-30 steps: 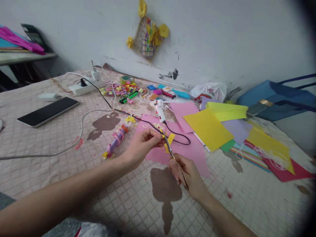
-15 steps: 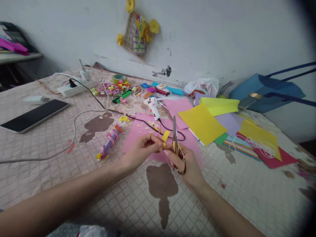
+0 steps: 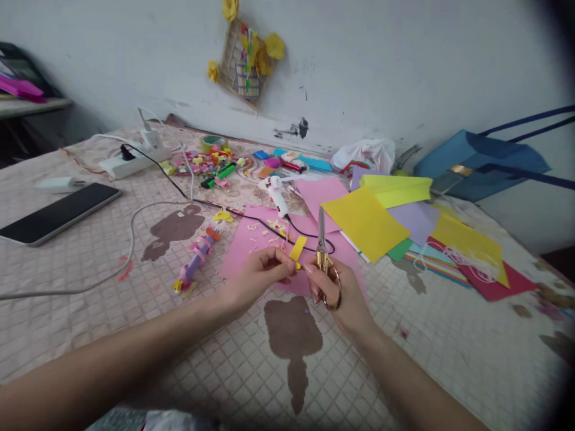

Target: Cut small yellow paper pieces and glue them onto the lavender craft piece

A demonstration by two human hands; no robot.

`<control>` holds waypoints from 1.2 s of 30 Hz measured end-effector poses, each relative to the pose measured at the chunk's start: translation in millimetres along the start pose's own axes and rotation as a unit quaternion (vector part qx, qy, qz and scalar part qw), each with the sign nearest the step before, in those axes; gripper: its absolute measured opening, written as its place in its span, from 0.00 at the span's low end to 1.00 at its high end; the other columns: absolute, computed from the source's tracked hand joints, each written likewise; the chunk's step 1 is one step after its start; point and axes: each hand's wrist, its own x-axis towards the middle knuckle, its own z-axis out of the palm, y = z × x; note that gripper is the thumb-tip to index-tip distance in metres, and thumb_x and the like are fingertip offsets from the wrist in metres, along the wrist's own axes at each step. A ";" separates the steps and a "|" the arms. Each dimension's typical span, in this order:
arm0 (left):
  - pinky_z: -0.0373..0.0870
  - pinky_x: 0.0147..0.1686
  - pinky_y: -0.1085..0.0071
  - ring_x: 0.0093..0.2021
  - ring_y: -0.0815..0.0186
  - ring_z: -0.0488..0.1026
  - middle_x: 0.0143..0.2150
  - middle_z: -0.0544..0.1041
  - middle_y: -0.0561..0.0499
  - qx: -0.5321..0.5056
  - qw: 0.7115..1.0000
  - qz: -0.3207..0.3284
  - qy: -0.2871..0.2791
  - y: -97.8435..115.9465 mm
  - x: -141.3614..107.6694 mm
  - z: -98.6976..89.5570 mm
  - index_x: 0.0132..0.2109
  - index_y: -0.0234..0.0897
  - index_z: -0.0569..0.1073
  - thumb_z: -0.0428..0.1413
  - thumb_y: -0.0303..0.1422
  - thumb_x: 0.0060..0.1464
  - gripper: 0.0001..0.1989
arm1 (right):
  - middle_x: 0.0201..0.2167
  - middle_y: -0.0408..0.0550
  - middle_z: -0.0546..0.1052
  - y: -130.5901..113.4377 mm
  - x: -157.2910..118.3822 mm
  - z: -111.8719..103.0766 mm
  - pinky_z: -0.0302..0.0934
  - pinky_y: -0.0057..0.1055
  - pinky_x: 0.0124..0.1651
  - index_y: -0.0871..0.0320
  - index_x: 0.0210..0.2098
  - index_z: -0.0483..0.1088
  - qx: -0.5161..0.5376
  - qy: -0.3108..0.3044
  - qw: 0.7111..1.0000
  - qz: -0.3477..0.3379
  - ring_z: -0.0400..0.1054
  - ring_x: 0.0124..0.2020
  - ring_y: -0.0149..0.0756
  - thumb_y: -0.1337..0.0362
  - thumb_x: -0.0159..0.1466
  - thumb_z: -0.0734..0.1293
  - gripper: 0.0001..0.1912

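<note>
My left hand (image 3: 265, 270) pinches a small yellow paper strip (image 3: 297, 248) between thumb and fingertips, its free end pointing up. In my right hand (image 3: 339, 293) is a pair of gold-handled scissors (image 3: 322, 254), blades together and pointing away from me. The right fingertips are close to the strip but apart from it. Both hands are above the near edge of a pink sheet (image 3: 242, 239), where small pale paper scraps (image 3: 275, 226) lie. To the left rests a purple paper roll (image 3: 196, 258) with pink, orange and yellow pieces on it.
A white glue gun (image 3: 276, 196) with a black cord lies behind the hands. Coloured sheets (image 3: 366, 221) spread to the right, near a blue bag (image 3: 478, 167). At left are a phone (image 3: 60, 212), a power strip (image 3: 135, 161) and cables across the table. Paper flowers (image 3: 197, 161) pile behind.
My right fingertips have come away from the yellow strip, leaving a small gap. The left hand still holds the strip. The whole view has shifted slightly.
</note>
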 end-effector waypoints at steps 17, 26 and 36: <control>0.64 0.32 0.73 0.29 0.72 0.66 0.27 0.70 0.53 0.006 0.999 -0.024 -0.034 -1.4 0.1 -1.8 0.29 0.32 0.70 0.60 0.34 0.47 0.09 | 0.15 0.35 0.60 -2.9 -0.8 0.5 0.49 0.23 0.19 0.58 0.26 0.62 -0.026 -0.004 1.000 0.002 0.53 0.15 0.24 0.56 0.62 0.62 0.13; 0.66 0.39 0.71 0.34 0.69 0.71 0.32 0.74 0.50 -0.078 0.996 0.040 0.021 4.3 3.2 -7.8 0.32 0.33 0.68 0.58 0.33 0.51 0.08 | 0.15 0.35 0.57 -6.4 -10.8 7.4 0.45 0.25 0.20 0.58 0.23 0.59 -0.060 -0.087 0.994 0.028 0.51 0.17 0.26 0.48 0.61 0.60 0.20; 0.65 0.38 0.71 0.33 0.70 0.70 0.32 0.73 0.51 -0.120 0.991 0.056 0.025 2.9 2.8 -7.7 0.31 0.33 0.68 0.58 0.33 0.51 0.07 | 0.15 0.35 0.56 2.7 -11.6 7.0 0.44 0.25 0.19 0.57 0.23 0.57 -0.093 -0.085 0.992 0.014 0.50 0.16 0.25 0.50 0.62 0.61 0.19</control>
